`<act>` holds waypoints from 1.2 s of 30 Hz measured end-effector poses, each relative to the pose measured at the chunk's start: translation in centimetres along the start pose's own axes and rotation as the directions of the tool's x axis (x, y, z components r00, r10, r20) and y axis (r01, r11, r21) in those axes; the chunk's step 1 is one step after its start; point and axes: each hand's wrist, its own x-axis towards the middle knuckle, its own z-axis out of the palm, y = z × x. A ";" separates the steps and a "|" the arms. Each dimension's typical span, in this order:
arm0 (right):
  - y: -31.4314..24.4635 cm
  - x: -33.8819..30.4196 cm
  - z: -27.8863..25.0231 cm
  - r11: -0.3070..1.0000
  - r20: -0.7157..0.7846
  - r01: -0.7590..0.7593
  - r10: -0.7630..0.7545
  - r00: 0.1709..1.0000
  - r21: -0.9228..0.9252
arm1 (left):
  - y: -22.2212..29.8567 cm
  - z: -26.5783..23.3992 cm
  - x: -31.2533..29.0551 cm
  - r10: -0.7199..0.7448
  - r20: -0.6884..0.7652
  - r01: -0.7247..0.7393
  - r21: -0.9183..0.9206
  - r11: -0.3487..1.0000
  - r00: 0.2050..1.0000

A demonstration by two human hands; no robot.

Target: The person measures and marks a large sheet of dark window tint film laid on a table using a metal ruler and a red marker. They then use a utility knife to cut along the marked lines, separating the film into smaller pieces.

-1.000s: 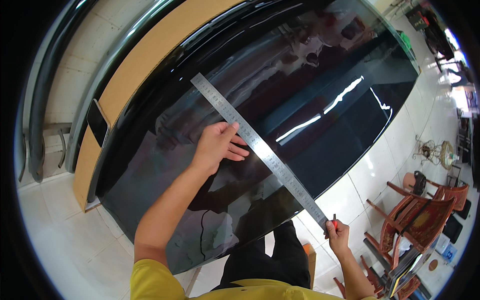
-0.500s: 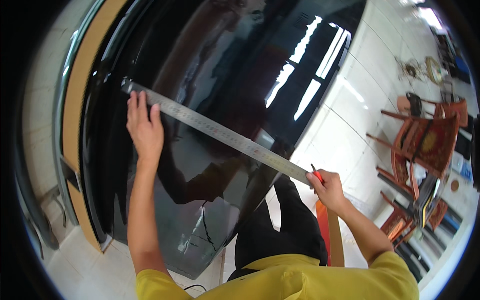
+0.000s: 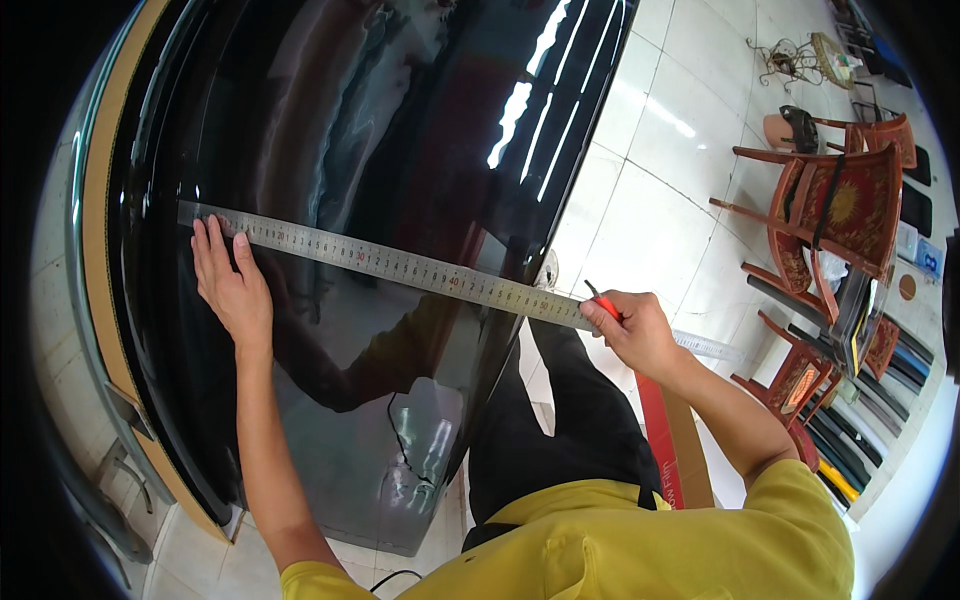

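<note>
A long steel ruler [image 3: 400,265] lies aslant across a glossy black curved sheet [image 3: 450,130], which looks like dark glass or film. My left hand [image 3: 232,290] rests near the ruler's left end, its fingers stretched out and touching the ruler. At the sheet's right edge my right hand [image 3: 632,328] is closed around the ruler, with the ruler's far end showing beyond the wrist. A small red tool with a dark thin tip [image 3: 604,302] is also pinched in that hand; its exact kind is hard to make out.
Brown cardboard edging [image 3: 100,200] runs along the sheet's left side. On the right, carved wooden chairs [image 3: 850,215] stand on white floor tiles [image 3: 650,120]. A red and brown long box [image 3: 675,445] is beside my legs, and several rolls [image 3: 850,440] lie at the far right.
The ruler has shifted left and lies flatter across the sheet, its left end nearer to me. Both hands have moved with it. My view has also shifted a little.
</note>
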 end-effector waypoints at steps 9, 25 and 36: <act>-0.2 -0.1 0.0 1.000 0.025 0.011 -0.011 1.000 0.008 | 0.4 -0.4 0.1 0.013 -0.001 -0.013 -0.014 1.000 1.000; -1.6 0.4 0.1 0.992 -0.012 0.119 -0.118 0.993 0.037 | 0.7 -0.5 0.3 0.061 -0.004 -0.061 -0.054 0.997 0.998; -1.3 0.6 0.3 0.990 -0.022 0.138 -0.138 0.990 0.018 | 0.4 -0.3 0.3 0.084 -0.013 -0.085 -0.047 0.995 0.996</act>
